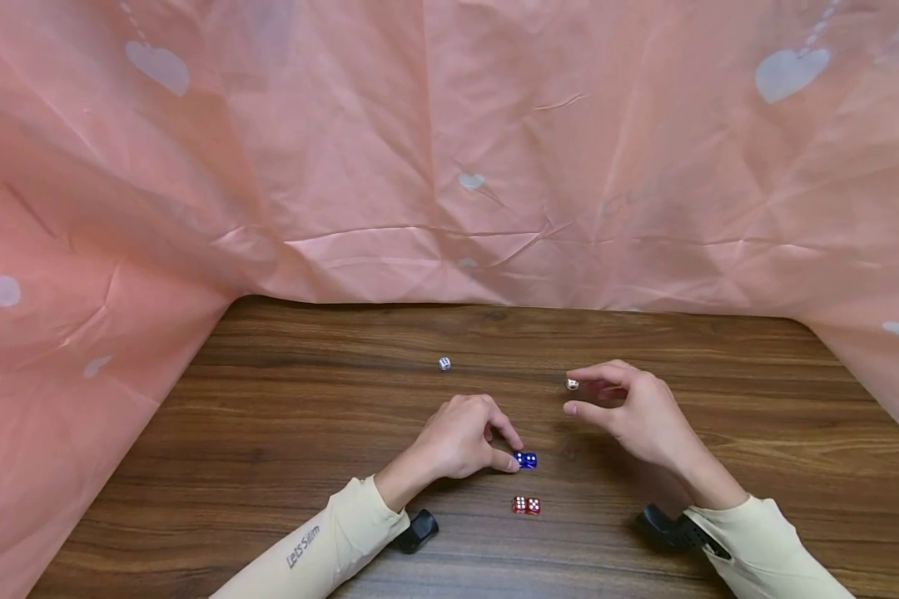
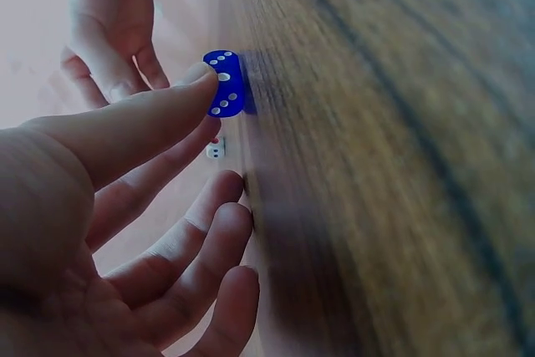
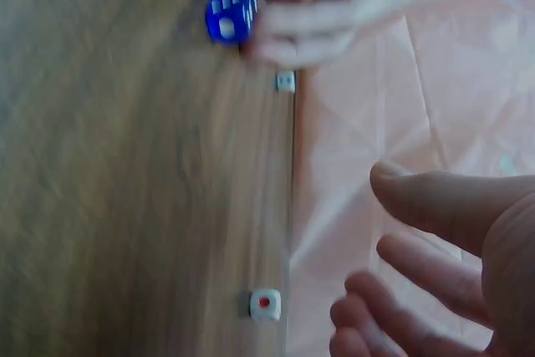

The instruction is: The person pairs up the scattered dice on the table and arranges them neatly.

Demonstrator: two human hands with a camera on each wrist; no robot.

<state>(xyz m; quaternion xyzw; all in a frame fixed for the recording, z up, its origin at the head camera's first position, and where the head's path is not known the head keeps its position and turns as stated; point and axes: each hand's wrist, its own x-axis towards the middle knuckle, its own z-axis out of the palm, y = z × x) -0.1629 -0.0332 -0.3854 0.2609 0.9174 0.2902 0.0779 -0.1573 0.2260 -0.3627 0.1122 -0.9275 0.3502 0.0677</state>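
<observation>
Two blue dice [image 1: 526, 460] sit side by side on the wooden table. My left hand [image 1: 460, 437] has its thumb and index finger at the left one, and the left wrist view shows the thumb against the blue die [image 2: 229, 99] with the index finger behind. Its other fingers are loosely bent. Over to the right, my right hand [image 1: 640, 412] has thumb and fingers spread around a white die [image 1: 573, 384]. In the right wrist view that white die [image 3: 265, 304], a red dot facing the camera, lies apart from the fingers.
Closer to me than the blue pair, two red dice [image 1: 526, 505] lie together. Another white die [image 1: 444, 363] rests farther back, left of centre. A pink curtain [image 1: 449, 150] with pale hearts surrounds the table's [image 1: 307, 358] back and sides.
</observation>
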